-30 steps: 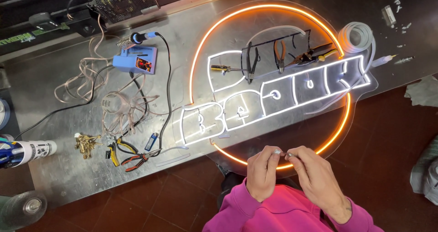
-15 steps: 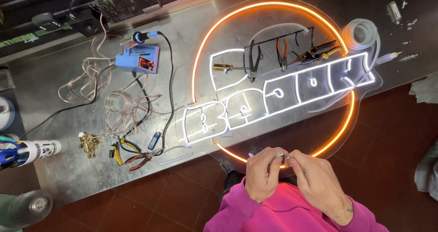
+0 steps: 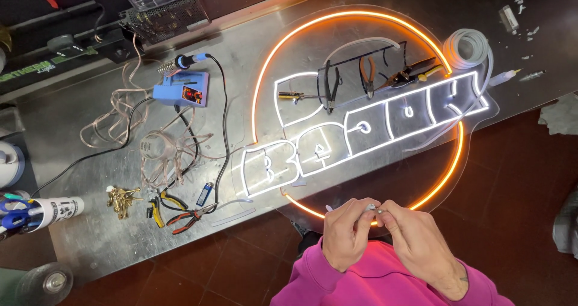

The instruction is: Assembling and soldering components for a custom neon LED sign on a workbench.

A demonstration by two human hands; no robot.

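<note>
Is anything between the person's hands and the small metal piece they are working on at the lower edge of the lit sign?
Nothing visible. The left hand and right hand both pinch the small metal piece directly, fingertips meeting just below the orange ring of the sign.

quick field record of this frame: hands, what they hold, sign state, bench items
left hand: pinching a small metal part at the sign's lower rim
right hand: fingertips meet the same part
neon sign: lit, orange ring around white letters, flat on metal bench
on sign: orange-handled pliers
bench left: blue soldering station, brass fittings, red-handled pliers
sleeves: pink
</note>
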